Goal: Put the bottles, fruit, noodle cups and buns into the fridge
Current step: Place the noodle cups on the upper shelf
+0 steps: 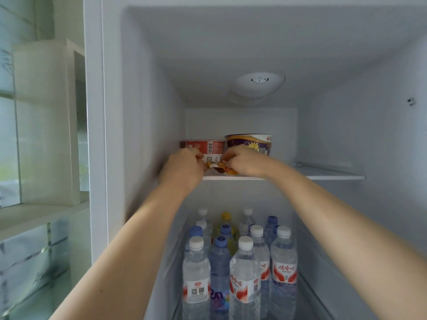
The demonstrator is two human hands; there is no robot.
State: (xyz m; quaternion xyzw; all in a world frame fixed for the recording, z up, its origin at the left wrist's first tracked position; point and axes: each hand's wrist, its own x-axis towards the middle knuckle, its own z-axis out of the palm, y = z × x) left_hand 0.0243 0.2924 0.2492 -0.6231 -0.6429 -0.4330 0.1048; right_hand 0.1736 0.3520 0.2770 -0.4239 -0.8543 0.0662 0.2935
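Fridge count
Two noodle cups (202,148) on the upper shelf (328,175); about eleven capped bottles (245,280) below; one small wrapped packet (219,168), two hands (182,168)

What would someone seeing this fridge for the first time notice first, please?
Two bare arms reach up to the upper shelf, where the left hand and right hand hold a small wrapped packet between them. Behind stand a red noodle cup and a purple noodle cup, side by side. Below, capped water bottles crowd the lower compartment.
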